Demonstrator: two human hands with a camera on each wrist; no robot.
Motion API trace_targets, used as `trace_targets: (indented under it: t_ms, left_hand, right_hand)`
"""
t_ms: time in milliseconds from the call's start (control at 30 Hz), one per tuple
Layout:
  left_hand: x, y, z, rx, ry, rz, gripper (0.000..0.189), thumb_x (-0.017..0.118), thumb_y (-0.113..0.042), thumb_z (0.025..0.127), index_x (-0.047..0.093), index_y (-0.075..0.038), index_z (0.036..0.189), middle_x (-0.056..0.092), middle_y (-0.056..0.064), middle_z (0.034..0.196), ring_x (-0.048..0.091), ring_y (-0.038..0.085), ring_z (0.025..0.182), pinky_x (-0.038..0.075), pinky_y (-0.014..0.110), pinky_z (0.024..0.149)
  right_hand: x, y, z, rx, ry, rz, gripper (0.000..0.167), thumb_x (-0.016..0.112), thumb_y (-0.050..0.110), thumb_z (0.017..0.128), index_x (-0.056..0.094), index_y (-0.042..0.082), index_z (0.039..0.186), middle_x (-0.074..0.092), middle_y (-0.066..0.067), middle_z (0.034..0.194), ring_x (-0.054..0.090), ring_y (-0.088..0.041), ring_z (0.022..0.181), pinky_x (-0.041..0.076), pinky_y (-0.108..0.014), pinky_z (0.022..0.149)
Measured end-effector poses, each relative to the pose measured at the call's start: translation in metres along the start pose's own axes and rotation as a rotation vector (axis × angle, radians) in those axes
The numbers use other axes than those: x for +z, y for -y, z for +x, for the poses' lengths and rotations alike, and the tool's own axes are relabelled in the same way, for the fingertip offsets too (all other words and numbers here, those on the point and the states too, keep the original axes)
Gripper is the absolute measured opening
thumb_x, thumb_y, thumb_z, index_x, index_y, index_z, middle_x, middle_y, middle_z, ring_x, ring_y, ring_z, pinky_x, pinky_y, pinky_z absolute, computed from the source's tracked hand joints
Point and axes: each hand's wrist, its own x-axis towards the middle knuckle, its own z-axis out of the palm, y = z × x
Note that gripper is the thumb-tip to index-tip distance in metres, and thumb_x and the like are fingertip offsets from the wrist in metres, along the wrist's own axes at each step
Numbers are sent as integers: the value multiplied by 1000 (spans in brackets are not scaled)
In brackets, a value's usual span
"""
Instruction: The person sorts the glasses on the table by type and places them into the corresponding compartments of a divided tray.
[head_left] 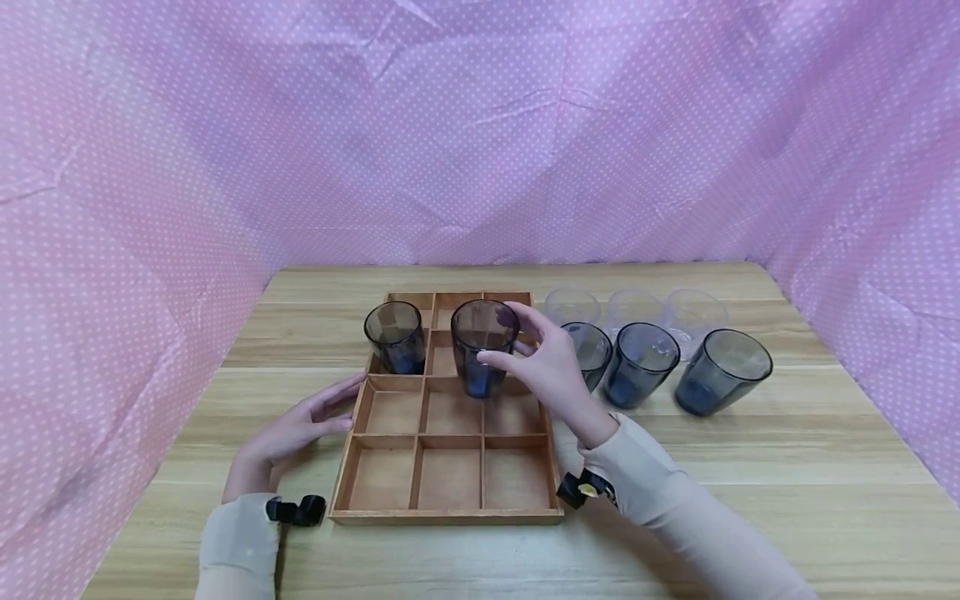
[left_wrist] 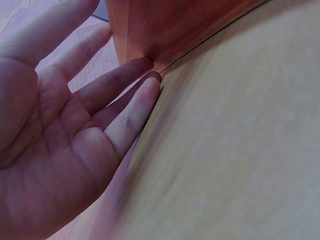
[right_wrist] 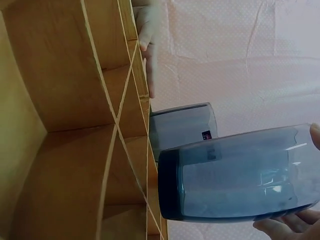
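Note:
My right hand (head_left: 551, 367) grips a dark tinted glass (head_left: 483, 333) near its rim, holding it above the middle column of a wooden compartment tray (head_left: 450, 517). In the right wrist view the held glass (right_wrist: 235, 175) shows a thick blue base, apart from the tray's dividers. A second tinted glass (head_left: 396, 337) stands in a left-column compartment, second row from the back. My left hand (head_left: 300, 429) touches the tray's left outer side with its fingers extended; the left wrist view shows the fingertips (left_wrist: 150, 87) against the wooden wall.
Right of the tray stand three tinted glasses, one (head_left: 587, 350) partly behind my right hand, another (head_left: 641, 362) in the middle, and one (head_left: 723, 371) rightmost. Behind them is a row of clear glasses (head_left: 633, 307). Pink dotted cloth (head_left: 480, 150) surrounds the wooden table (head_left: 675, 517).

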Motion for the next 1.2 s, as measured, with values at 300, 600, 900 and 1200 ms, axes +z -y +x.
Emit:
trace_targets:
  t_ms: [300,600,900,1200]
  left_hand:
    - [1,-2,0,6,-3,-16,68,56,-13,97,21,-12,155,18,20,161,34,-16,129,31,5,102]
    - [1,-2,0,-1,-6,-24,68,56,-13,97,21,-12,155,16,20,161,35,-16,129,31,5,102]
    - [2,-3,0,-27,-2,-42,70,57,-15,97,20,-13,156,12,18,162,38,-15,127,35,7,101]
    - [2,-3,-1,-22,-10,-8,70,57,-15,97,20,-14,156,14,19,162,38,-15,126,35,7,100]
  right_hand:
    - [12,1,19,-27,-8,11,67,84,22,75,55,12,134,64,-4,126,56,-16,124,49,-33,102]
    - [26,3,36,-1,-10,16,69,84,25,75,53,13,136,60,-4,132,53,-16,127,48,-34,104]
    - [35,-3,47,27,-22,-90,73,85,29,73,53,13,136,62,-7,132,57,-20,124,50,-37,101]
    - [37,-6,48,64,-8,-110,77,86,30,72,51,13,139,59,-9,136,57,-23,125,51,-38,100]
